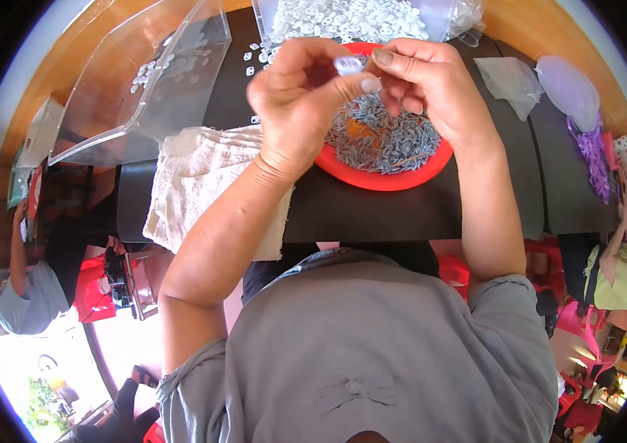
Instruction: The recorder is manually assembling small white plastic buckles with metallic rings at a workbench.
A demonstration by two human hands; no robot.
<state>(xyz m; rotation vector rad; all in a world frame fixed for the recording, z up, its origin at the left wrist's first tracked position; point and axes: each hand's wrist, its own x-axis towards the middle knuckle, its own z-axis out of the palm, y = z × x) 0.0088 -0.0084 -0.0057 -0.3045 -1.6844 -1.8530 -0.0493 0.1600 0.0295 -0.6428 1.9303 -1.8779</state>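
Observation:
Between the thumb and fingers of my left hand is a small white plastic piece, oval-looking with an opening in it. My right hand is closed in a pinch right beside that piece; whatever its fingertips hold is too small to make out. Both hands are raised over a round red tray. Many slender grey screw-like pieces lie heaped in the tray, with an orange patch of its bottom showing among them.
A bin of white plastic pieces stands behind the tray. At left, a tilted transparent box holds more; several lie loose beside it. A cream cloth hangs over the table's front edge. Plastic bags lie right. Other people work at both sides.

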